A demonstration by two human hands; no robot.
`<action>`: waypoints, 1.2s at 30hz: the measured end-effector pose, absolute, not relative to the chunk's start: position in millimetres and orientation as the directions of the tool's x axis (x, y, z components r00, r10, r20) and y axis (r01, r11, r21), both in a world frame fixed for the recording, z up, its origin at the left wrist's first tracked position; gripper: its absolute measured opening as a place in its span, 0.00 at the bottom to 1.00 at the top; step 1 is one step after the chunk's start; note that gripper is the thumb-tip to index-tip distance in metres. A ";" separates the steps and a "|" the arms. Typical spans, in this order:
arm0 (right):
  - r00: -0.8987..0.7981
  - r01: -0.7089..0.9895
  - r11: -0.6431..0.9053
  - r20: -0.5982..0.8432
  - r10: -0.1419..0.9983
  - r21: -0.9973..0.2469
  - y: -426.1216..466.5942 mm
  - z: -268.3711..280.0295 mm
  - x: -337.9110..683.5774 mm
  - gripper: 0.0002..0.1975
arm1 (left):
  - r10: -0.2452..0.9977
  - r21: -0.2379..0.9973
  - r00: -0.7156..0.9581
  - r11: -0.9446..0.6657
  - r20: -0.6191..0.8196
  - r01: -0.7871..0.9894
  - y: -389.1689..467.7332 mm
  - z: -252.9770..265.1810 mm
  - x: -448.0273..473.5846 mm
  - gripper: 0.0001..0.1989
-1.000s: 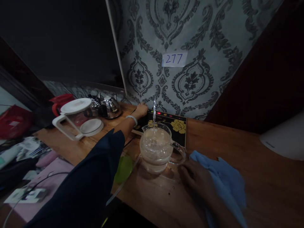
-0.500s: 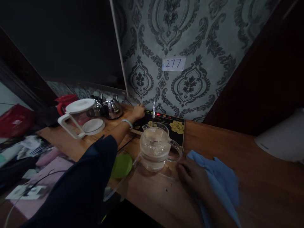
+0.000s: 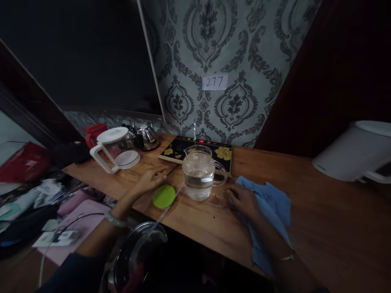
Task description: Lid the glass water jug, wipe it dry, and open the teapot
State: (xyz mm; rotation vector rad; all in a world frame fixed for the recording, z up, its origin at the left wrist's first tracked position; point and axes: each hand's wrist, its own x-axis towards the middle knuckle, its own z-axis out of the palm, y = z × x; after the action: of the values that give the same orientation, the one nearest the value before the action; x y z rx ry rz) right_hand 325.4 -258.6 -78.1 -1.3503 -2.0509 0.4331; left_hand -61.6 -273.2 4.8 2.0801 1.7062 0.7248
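Note:
My left hand is over the wooden table with fingers stretched out and nothing in them, just behind a round green lid. A clear glass jug with water in it stands upright in front of a black induction-style panel with gold flowers and a red light. A thin, shiny upright piece rises behind or from the jug's mouth; which, I cannot tell. My right hand rests beside the jug's handle, against a blue cloth, its fingers loosely bent and slightly apart, holding nothing visible.
Left on the table are a white-lidded clear jug, a steel kettle and a red jug. A pale kettle stands right. A clear tube runs over the front edge toward a dark pot.
My left hand has come back from the panel's rear left corner toward the green lid. My right hand stays by the jug's handle. The view has shifted.

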 end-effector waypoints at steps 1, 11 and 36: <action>-0.240 0.659 0.414 0.346 0.907 -0.629 -258.2 -77.7 324.9 0.16 | 0.976 0.574 0.147 -0.215 0.163 0.790 -285.8 -0.8 -60.4 0.27; 0.022 0.083 0.387 0.390 0.921 -0.918 -282.8 -26.9 286.9 0.20 | 0.950 0.329 0.246 -0.299 0.193 0.896 -336.1 -41.2 -45.4 0.33; 0.067 -0.156 0.334 0.328 0.942 -0.930 -309.3 -5.2 259.0 0.22 | 0.920 0.217 0.106 -0.200 0.378 0.955 -334.2 -31.5 -33.9 0.28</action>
State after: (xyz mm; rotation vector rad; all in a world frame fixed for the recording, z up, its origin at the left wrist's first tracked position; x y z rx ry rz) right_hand 259.0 -309.3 -5.2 -0.8612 -1.2013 1.0045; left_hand -33.9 -334.2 -31.5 2.3955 2.0365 0.7100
